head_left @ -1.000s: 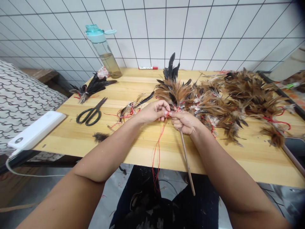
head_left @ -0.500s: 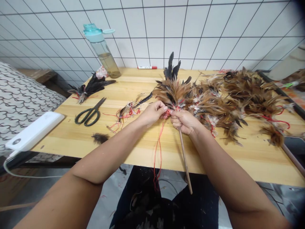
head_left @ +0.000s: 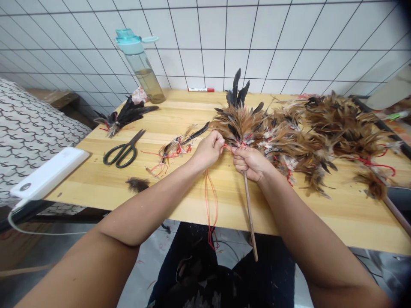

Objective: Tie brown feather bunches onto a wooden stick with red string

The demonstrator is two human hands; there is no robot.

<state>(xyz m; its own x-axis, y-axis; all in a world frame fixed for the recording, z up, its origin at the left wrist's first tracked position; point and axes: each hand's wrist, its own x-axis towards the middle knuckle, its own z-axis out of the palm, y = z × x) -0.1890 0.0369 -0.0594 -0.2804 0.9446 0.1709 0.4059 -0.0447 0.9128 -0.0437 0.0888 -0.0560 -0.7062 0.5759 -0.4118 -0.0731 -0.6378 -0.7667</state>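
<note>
left hand (head_left: 208, 150): pinched closed on red string (head_left: 211, 205), keeping it taut
right hand (head_left: 249, 163): closed around stick (head_left: 249, 209), steadying feathers (head_left: 239, 124) bound there

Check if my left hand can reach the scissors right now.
Probably yes: the scissors lie on its side, past a small feather bundle, though the left hand holds red string.

Hands (head_left: 250, 163) on a feather duster (head_left: 239, 126), red string (head_left: 210, 205) dangling

One stick (head_left: 249, 214), one scissors (head_left: 132, 140), one bottle (head_left: 143, 70)
</note>
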